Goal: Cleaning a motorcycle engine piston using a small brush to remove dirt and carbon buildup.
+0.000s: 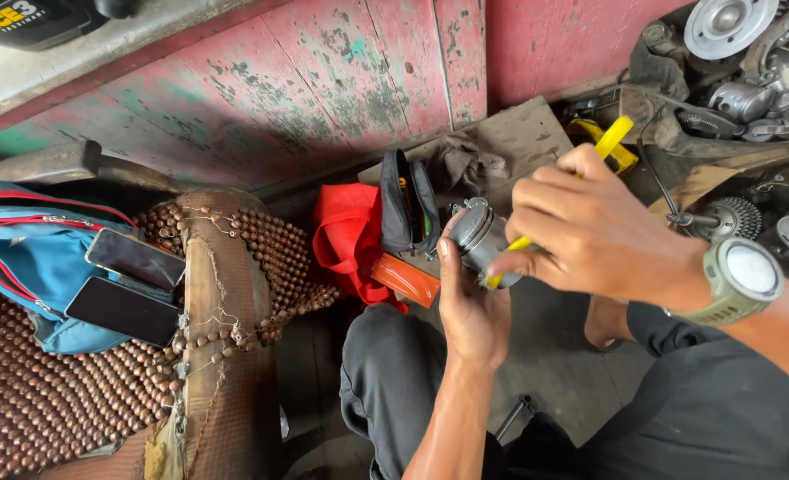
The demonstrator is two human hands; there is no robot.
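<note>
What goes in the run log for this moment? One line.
left hand: holds metal piston | right hand: yellow-handled brush on piston

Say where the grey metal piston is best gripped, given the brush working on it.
Probably by the lower skirt, from below: the left hand cradles the piston that way, its crown tilted up-left. That grip leaves the side bare for the yellow brush in the right hand.

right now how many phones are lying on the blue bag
2. One phone lies on the blue bag nearer the red zip; the other phone lies just below it, at the bag's edge. None looks hidden.
</note>
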